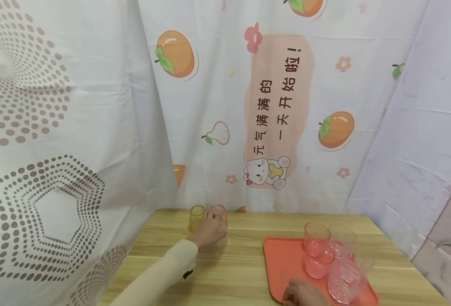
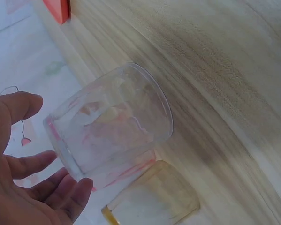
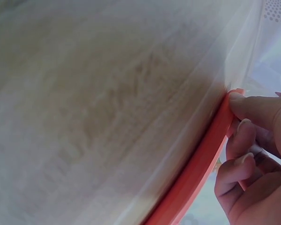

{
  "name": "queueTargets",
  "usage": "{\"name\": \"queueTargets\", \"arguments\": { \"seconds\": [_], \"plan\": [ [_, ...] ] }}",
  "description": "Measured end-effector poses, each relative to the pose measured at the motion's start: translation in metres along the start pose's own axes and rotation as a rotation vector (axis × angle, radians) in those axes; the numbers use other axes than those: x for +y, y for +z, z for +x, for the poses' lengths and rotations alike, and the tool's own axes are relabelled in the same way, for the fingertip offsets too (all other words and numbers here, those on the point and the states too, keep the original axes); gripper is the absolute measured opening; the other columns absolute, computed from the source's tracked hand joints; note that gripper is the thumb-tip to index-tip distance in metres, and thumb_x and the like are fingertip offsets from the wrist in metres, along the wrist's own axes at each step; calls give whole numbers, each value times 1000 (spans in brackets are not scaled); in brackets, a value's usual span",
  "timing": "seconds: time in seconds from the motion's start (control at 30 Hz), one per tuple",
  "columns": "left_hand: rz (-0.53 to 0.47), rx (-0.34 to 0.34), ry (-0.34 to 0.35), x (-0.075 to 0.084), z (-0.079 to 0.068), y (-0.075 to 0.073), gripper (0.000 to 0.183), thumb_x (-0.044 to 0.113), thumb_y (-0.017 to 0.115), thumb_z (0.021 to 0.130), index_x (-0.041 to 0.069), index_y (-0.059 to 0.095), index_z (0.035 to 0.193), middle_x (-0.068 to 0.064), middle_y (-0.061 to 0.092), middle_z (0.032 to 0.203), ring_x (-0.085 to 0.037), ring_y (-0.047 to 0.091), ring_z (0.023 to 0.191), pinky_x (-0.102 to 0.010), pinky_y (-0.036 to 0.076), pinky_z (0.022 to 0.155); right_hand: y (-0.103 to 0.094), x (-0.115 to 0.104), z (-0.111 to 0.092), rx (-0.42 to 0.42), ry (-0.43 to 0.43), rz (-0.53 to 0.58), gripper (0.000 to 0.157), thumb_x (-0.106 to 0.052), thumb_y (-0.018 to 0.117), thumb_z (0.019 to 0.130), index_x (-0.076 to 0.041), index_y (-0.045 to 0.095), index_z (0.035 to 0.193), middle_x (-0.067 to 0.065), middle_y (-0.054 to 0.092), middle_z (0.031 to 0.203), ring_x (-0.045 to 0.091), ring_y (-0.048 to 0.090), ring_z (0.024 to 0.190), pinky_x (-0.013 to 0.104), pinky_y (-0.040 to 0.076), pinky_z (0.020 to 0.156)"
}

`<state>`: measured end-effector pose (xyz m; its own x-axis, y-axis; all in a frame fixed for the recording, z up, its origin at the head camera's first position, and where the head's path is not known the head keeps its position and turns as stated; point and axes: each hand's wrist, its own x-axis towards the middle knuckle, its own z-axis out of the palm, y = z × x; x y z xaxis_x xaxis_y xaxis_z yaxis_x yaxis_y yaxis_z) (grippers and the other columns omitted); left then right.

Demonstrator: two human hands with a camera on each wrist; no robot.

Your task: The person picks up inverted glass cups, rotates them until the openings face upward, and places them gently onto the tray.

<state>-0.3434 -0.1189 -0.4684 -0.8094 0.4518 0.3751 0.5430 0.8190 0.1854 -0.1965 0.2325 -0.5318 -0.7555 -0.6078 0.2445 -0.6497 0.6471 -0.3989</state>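
Observation:
At the back left of the table, my left hand point(image 1: 210, 229) is beside a clear cup point(image 2: 112, 124). In the left wrist view its thumb and fingers are spread around one end of that cup, with a visible gap at the thumb. Close by stand a yellow cup point(image 1: 196, 220) and a pink cup point(image 1: 219, 210), the pink one partly hidden by the hand. My right hand point(image 3: 257, 154) holds the rim of a red tray point(image 3: 196, 176), thumb on the edge and the other fingers curled. Several clear and pinkish cups point(image 1: 317, 231) stand on the tray.
The wooden table point(image 1: 229, 276) ends at a printed curtain point(image 1: 218, 170) at the back. More curtains point(image 1: 57, 170) hang on the left and right sides. The tray lies at the table's right side, its glassware bunched toward the right.

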Motion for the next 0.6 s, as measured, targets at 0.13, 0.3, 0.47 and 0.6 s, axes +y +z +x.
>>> {"name": "queueTargets", "arguments": {
  "seconds": [0.13,0.3,0.47,0.6],
  "plan": [
    [-10,-1,-22,-3,1,6,51,28,77,89,-9,64,122,-33,50,138,-46,52,111,-55,49,94,2,1,-1,13,-25,-3,13,-14,81,81,-22,72,79,-22,47,76,-9,42,66,17,39,55],
    [7,-24,-32,-6,4,11,52,25,81,86,-8,65,122,-32,49,140,-43,52,108,-53,50,91,3,2,-1,19,-37,-14,11,-16,81,80,-22,72,78,-22,47,76,-9,43,65,15,39,55],
    [-46,-45,-52,-7,6,7,48,22,91,77,-3,68,110,-29,52,139,-47,52,116,-56,46,99,3,3,-1,17,-47,-24,12,-15,81,81,-22,72,78,-22,48,76,-9,43,66,15,39,55],
    [-106,-67,-89,-7,7,3,38,21,91,77,1,70,102,-28,53,138,-49,51,118,-57,46,99,3,3,0,27,-71,-28,12,-15,81,81,-22,71,79,-22,48,77,-10,43,67,14,38,55]
  ]
}}
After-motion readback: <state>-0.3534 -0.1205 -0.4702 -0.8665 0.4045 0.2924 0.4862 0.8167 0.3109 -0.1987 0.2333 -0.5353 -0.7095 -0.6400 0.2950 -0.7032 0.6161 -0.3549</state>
